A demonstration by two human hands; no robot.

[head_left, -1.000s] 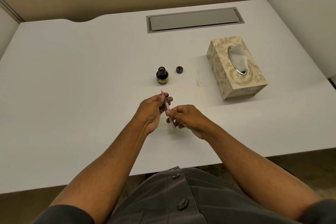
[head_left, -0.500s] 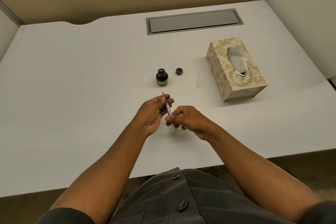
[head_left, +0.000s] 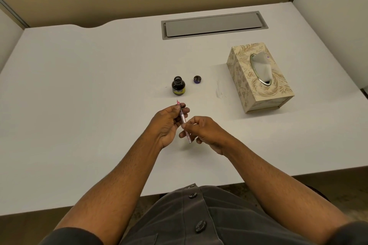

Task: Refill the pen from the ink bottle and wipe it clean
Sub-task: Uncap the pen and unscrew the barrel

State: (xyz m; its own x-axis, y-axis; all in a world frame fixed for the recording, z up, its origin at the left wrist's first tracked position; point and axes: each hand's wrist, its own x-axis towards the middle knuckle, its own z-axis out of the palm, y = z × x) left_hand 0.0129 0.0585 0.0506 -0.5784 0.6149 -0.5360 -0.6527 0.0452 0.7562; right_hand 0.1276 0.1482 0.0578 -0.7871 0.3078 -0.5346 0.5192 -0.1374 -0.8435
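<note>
my left hand [head_left: 169,120] and right hand [head_left: 206,132] pinch the slim pink pen [head_left: 184,122], nib toward the open dark glass ink bottle [head_left: 178,85] just beyond; its cap [head_left: 197,79] lies beside it. filling and wiping seem undone.

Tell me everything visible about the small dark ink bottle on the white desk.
The small dark glass ink bottle stands upright on the white desk, uncapped, its round mouth open. A yellowish label wraps its lower body. Its small dark cap lies apart to its right. Nothing touches the bottle; the pen's tip points at it from just in front.
</note>
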